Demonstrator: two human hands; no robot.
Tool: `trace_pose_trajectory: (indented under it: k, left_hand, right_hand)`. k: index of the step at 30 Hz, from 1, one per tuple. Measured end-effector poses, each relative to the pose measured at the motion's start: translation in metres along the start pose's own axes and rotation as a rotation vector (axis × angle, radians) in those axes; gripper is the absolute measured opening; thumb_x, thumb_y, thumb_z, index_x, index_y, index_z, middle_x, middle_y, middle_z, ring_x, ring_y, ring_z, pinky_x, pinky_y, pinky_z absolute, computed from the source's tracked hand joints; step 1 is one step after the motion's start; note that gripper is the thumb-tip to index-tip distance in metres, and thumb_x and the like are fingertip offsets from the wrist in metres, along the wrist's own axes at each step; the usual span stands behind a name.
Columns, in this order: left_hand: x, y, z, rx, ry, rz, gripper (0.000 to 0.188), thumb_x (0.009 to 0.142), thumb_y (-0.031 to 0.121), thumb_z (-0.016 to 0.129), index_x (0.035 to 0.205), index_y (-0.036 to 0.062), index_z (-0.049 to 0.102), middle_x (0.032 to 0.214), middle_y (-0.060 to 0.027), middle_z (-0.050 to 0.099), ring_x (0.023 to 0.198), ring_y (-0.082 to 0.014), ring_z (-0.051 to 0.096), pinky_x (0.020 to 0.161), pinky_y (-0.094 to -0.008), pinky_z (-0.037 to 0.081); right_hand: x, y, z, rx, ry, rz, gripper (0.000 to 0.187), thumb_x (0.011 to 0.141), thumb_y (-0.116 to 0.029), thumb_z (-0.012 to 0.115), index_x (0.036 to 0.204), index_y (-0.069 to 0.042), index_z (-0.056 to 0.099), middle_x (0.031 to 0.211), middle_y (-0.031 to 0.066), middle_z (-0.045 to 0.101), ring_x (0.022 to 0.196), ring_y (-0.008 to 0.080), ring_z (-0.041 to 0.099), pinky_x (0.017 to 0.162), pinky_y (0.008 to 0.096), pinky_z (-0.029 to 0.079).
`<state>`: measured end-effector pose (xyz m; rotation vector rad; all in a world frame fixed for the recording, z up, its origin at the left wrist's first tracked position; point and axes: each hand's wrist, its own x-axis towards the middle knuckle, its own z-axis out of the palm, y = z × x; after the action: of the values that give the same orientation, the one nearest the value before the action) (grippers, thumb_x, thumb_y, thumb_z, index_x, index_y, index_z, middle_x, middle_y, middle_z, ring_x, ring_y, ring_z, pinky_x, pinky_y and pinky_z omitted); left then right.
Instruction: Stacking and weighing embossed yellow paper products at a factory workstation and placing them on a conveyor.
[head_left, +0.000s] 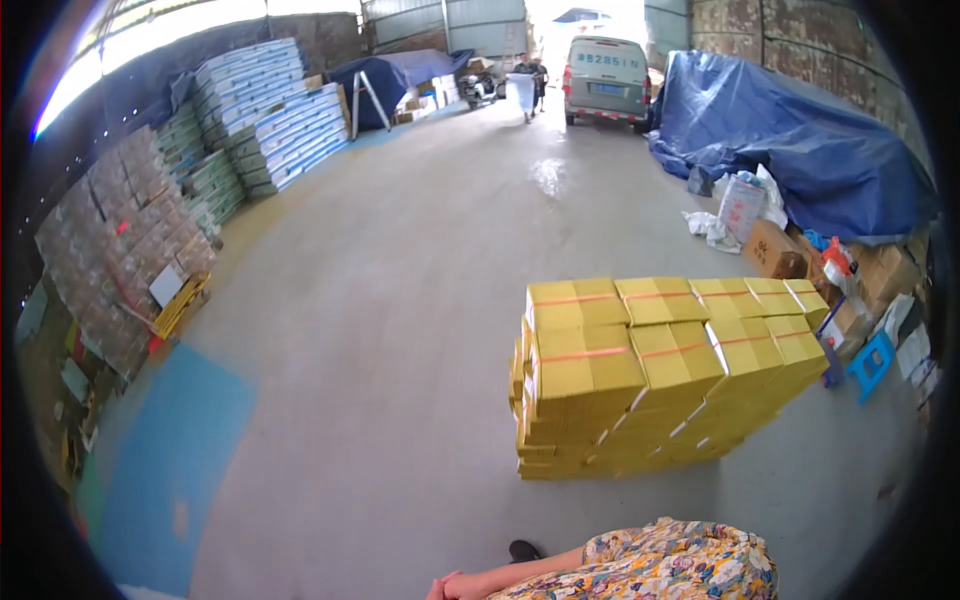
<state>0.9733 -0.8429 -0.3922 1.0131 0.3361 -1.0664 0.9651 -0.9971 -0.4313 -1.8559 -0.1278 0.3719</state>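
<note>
My right hand [456, 586] is low at the bottom edge, in front of my body, at the end of a bare forearm that comes out of a floral sleeve [670, 560]. The lower edge cuts it off, so I cannot see its fingers well or whether anything is in them. My left hand cannot be made out. Ahead and to the right stands a large block of yellow bundles [590, 370], piled in rows and layers with red straps across the top ones. My hand is apart from it.
Stacked cartons [130, 220] and blue-white packs [290, 140] line the left wall. A blue tarpaulin [780, 140] covers a heap at right, near loose boxes [775, 250] and a blue stool [872, 367]. A van [606, 85] and people [527, 85] are far back.
</note>
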Motion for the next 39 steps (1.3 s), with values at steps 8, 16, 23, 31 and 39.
trace_pose_trajectory:
  k: [8,16,23,31,39]
  left_hand:
    - [0.104,0.112,0.064,0.255,-0.041,0.06,0.039,0.102,0.042,0.049,0.122,0.0106,0.062,0.107,-0.0051,0.065,0.091,-0.0133,0.06,0.08,-0.0294,0.05]
    - [0.217,0.244,0.085,0.583,-0.248,0.435,0.04,0.101,0.043,0.05,0.118,0.0098,0.063,0.103,-0.0045,0.066,0.088,-0.013,0.061,0.075,-0.0284,0.05]
    - [0.444,0.394,0.053,1.403,-0.314,0.283,0.042,0.094,0.041,0.048,0.108,0.0038,0.061,0.104,-0.0252,0.066,0.097,-0.0411,0.063,0.082,-0.0462,0.048]
    - [0.548,0.507,0.204,1.409,-0.361,0.292,0.048,0.097,0.042,0.043,0.099,-0.0007,0.064,0.093,-0.0226,0.067,0.091,-0.0354,0.065,0.081,-0.0406,0.049]
    - [0.608,0.707,0.407,1.196,-0.428,0.969,0.017,0.081,0.005,0.072,0.096,0.0002,0.069,0.083,-0.0117,0.07,0.073,-0.0184,0.068,0.068,-0.0284,0.053]
  right_hand:
    - [0.091,0.02,-0.125,0.172,0.078,-0.096,0.026,0.087,-0.021,0.058,0.105,-0.004,0.067,0.095,0.0149,0.071,0.087,0.028,0.067,0.077,0.0396,0.052]
    - [0.231,0.058,-0.222,0.328,0.103,-0.177,0.026,0.086,-0.018,0.058,0.106,-0.002,0.065,0.094,0.0127,0.071,0.087,0.0233,0.066,0.078,0.0376,0.052]
    - [0.329,-0.012,-0.347,0.631,0.13,-0.166,0.025,0.084,-0.007,0.058,0.107,0.002,0.064,0.094,0.007,0.069,0.087,0.0142,0.06,0.078,0.0302,0.048]
    - [0.402,0.039,-0.498,0.479,0.359,0.007,0.021,0.09,-0.013,0.061,0.107,0.0,0.065,0.098,0.0063,0.07,0.094,0.0145,0.062,0.082,0.0314,0.048]
    - [0.498,0.051,-0.712,0.138,0.453,0.011,0.023,0.088,-0.021,0.056,0.103,-0.008,0.067,0.092,0.0121,0.07,0.086,0.0275,0.066,0.079,0.0382,0.051]
